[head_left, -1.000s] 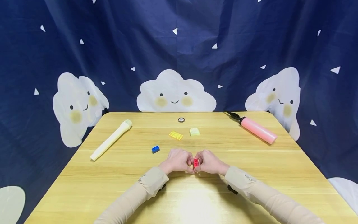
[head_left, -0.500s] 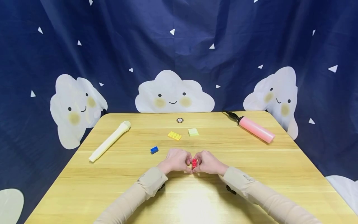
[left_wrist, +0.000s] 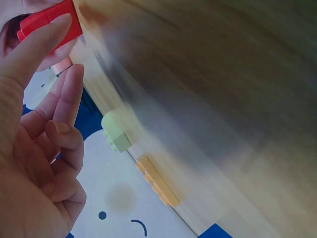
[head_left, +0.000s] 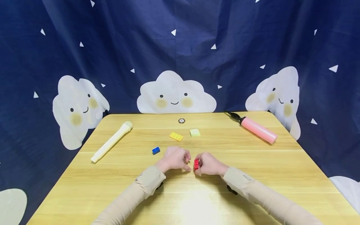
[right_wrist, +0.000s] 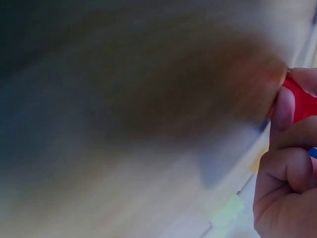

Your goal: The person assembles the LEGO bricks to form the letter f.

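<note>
In the head view a small red toy building brick (head_left: 196,164) stands over the near middle of the table, pinched between thumb and fingers of my right hand (head_left: 209,164). The right wrist view also has the red brick (right_wrist: 303,101) held at the fingertips. My left hand (head_left: 175,158) sits just left of it, thumb and fingers spread apart, holding nothing. Left of that hand lies a blue brick (head_left: 156,151). Beyond the hands lie a flat yellow brick (head_left: 176,136) and a pale green brick (head_left: 195,132).
A cream microphone-shaped stick (head_left: 112,142) lies at the left of the wooden table (head_left: 84,187). On the right is a pink balloon pump (head_left: 259,130) with a black handle. A small round disc (head_left: 181,121) lies near the far edge.
My left hand has let go of the red brick and drawn back a little to the left, its fingers opening. The right hand keeps the brick in nearly the same spot.
</note>
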A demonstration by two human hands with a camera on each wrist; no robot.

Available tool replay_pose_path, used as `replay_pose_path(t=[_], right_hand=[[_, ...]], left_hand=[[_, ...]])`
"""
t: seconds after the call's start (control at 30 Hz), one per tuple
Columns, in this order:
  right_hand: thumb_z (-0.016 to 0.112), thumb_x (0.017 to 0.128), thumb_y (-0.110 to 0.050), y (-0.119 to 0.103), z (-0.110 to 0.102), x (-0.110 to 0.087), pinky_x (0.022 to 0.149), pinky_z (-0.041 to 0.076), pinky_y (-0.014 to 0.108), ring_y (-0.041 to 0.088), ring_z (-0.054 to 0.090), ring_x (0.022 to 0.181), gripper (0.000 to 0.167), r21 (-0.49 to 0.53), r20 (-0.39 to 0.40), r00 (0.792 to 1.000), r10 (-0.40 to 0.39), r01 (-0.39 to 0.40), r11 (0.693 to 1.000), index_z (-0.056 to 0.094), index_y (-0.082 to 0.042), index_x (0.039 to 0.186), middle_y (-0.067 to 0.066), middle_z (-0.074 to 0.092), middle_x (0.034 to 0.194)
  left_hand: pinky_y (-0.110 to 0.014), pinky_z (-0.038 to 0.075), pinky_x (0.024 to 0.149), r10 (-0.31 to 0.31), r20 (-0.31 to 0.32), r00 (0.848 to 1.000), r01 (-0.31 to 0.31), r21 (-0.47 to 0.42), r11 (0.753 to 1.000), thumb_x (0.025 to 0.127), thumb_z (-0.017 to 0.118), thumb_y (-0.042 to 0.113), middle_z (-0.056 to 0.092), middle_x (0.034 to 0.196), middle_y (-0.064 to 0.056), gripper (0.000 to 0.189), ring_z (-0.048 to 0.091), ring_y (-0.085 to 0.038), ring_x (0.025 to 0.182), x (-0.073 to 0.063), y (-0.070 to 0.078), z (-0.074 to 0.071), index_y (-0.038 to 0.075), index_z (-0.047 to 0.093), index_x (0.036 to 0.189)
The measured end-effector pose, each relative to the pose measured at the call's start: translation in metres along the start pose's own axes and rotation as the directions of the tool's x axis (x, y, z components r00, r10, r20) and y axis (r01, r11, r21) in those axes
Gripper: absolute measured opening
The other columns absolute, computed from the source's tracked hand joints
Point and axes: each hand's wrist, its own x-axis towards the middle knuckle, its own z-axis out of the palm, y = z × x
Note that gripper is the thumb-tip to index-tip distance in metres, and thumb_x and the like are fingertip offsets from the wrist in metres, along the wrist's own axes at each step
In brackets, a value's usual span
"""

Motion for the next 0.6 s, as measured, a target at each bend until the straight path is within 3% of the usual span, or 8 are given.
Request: replay_pose_path(t=[0.27,0.4,0.6], right_hand=[[0.072,0.07,-0.002,0.006,0.003,0.003,0.05,0.047,0.022,0.008,0.057,0.052,0.027,0.003,0.021,0.999,0.044,-0.044,0.999,0.057,-0.004,0.093,-0.004,0.063,0.063],[0.071,0.069,0.001,0.01,0.002,0.003,0.052,0.047,0.022,0.009,0.056,0.053,0.035,0.095,0.036,0.997,0.067,-0.07,0.993,0.055,-0.001,0.099,-0.001,0.063,0.065],[0.077,0.069,-0.002,0.012,0.0,0.002,0.061,0.049,0.025,0.011,0.056,0.062,0.046,0.261,0.06,0.995,0.086,-0.099,0.96,0.054,0.004,0.108,0.002,0.061,0.071]], left_hand=[[-0.022,0.038,0.06,-0.007,0.022,1.0,0.007,0.019,1.0,0.063,0.082,0.052,0.068,0.083,0.022,0.041,0.059,-0.001,0.076,0.001,-0.007,-0.007,0.028,0.068,0.092],[-0.027,0.041,0.064,-0.036,0.019,0.999,0.036,0.011,0.999,0.064,0.082,0.051,0.068,0.085,0.021,0.042,0.062,-0.006,0.082,0.005,-0.018,-0.017,0.027,0.068,0.096],[-0.029,0.039,0.061,-0.103,-0.013,0.995,0.102,-0.014,0.995,0.067,0.081,0.047,0.069,0.088,0.017,0.044,0.062,-0.006,0.079,0.017,-0.047,-0.031,0.024,0.068,0.102]])
